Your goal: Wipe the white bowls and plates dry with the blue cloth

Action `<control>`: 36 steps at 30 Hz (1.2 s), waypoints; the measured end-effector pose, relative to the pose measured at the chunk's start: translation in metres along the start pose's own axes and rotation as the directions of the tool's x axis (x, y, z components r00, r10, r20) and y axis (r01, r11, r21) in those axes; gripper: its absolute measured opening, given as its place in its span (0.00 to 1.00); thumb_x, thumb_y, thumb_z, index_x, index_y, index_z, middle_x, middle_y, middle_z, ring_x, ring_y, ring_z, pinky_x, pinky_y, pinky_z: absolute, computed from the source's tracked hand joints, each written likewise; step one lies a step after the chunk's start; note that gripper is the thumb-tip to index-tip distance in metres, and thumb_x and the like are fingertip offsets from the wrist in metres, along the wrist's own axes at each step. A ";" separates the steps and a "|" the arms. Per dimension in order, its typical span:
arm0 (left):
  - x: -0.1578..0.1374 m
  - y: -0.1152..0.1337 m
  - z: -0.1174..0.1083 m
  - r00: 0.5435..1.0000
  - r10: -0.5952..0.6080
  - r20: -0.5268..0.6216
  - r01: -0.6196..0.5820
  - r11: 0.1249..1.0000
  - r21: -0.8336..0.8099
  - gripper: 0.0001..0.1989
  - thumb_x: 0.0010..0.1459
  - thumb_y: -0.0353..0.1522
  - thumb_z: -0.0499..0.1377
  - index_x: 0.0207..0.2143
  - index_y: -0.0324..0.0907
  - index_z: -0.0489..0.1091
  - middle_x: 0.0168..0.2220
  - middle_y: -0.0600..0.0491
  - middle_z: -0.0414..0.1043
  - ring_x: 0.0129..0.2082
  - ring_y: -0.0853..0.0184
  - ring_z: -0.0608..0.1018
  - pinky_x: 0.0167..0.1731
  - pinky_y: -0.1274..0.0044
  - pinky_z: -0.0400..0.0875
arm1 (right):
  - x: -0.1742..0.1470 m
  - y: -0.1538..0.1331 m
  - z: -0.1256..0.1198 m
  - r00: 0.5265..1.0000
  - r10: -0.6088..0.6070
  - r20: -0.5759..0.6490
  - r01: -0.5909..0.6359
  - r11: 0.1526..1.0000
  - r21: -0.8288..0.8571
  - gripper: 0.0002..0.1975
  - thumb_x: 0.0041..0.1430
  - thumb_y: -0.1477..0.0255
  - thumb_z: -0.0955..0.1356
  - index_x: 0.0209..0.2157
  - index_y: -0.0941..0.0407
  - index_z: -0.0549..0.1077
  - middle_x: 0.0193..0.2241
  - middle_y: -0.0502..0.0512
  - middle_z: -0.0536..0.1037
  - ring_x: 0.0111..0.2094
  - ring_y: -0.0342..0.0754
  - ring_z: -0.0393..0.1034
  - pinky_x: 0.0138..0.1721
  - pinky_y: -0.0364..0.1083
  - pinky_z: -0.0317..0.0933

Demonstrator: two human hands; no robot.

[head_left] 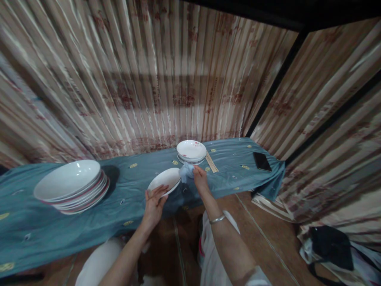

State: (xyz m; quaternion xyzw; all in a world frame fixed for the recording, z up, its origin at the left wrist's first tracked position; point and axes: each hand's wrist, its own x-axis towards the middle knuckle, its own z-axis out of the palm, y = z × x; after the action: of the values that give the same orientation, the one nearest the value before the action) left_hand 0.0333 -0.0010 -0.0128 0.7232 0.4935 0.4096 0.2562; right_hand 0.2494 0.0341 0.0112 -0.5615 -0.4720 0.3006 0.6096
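Observation:
In the middle of the head view, a white plate is tilted above the cloth-covered table. My left hand grips its near-left rim, with fingers over the inner face and the thumb at the edge. A light blue cloth is pinched in my right hand, close to the plate's right rim. Just behind the cloth stands a short stack of white plates with red flowers. Several chopsticks lie right of that stack. Further left rises a taller stack of larger white plates with reddish rims.
A blue-green patterned tablecloth covers the long narrow table. Toward its right end lies a black phone. Pleated curtains hang behind and to the right, with dark frame bars. A black bag sits at lower right near the tiled floor.

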 end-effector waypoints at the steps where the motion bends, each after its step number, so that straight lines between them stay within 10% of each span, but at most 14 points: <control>1: 0.000 0.004 -0.004 0.998 -0.052 -0.023 0.050 0.996 -0.079 0.12 0.54 0.33 0.58 0.39 0.50 0.78 0.48 0.50 0.77 0.54 0.55 0.72 0.62 0.52 0.34 | 0.000 -0.002 -0.001 1.000 0.015 -0.023 -0.014 0.999 0.031 0.18 0.50 0.65 0.57 0.32 0.58 0.74 0.27 0.52 0.73 0.30 0.47 0.64 0.34 0.44 0.59; 7: 0.002 0.031 -0.024 0.917 -0.397 0.043 0.341 0.723 -0.601 0.15 0.41 0.39 0.68 0.31 0.41 0.79 0.32 0.50 0.80 0.40 0.54 0.78 0.51 0.64 0.66 | 0.000 -0.010 0.000 0.996 0.069 -0.064 -0.061 0.991 0.118 0.17 0.50 0.65 0.58 0.32 0.58 0.73 0.25 0.51 0.72 0.27 0.46 0.62 0.31 0.43 0.59; 15: 0.006 0.050 -0.039 0.838 -0.500 0.217 0.388 0.268 -0.882 0.21 0.40 0.36 0.70 0.37 0.35 0.77 0.35 0.43 0.80 0.43 0.54 0.79 0.46 0.66 0.72 | 0.000 -0.011 0.016 0.994 -0.093 -0.065 0.087 0.992 -0.095 0.22 0.54 0.68 0.59 0.48 0.59 0.72 0.46 0.59 0.76 0.49 0.52 0.68 0.51 0.49 0.60; 21: 0.014 0.024 -0.040 0.766 -0.607 0.212 0.386 0.169 -0.907 0.11 0.49 0.29 0.64 0.37 0.35 0.74 0.35 0.44 0.80 0.38 0.58 0.81 0.42 0.68 0.75 | -0.025 -0.030 0.052 0.949 -0.277 0.152 0.305 0.928 -0.212 0.25 0.60 0.71 0.60 0.59 0.58 0.62 0.55 0.61 0.71 0.55 0.52 0.65 0.57 0.51 0.58; 29: 0.019 -0.002 -0.036 0.785 -0.575 0.231 0.376 0.145 -0.915 0.11 0.48 0.30 0.64 0.36 0.36 0.75 0.31 0.50 0.79 0.29 0.65 0.79 0.33 0.74 0.75 | -0.061 -0.046 0.103 0.728 -0.456 0.512 0.658 0.674 -0.335 0.21 0.64 0.72 0.59 0.58 0.58 0.65 0.59 0.61 0.66 0.64 0.54 0.50 0.62 0.57 0.46; 36: 0.024 -0.015 -0.032 0.827 -0.526 0.200 0.316 0.140 -0.938 0.14 0.46 0.30 0.65 0.37 0.35 0.76 0.31 0.49 0.79 0.37 0.61 0.80 0.41 0.71 0.74 | -0.052 -0.043 0.129 0.782 -0.386 0.489 0.605 0.659 -0.447 0.20 0.67 0.70 0.58 0.58 0.56 0.65 0.61 0.61 0.63 0.66 0.56 0.44 0.63 0.60 0.39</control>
State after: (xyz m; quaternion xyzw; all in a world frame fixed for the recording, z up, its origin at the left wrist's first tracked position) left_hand 0.0033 0.0255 0.0006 0.2156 0.3530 0.5918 0.6919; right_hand 0.1048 0.0312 0.0311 -0.5033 -0.7783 0.0554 0.3714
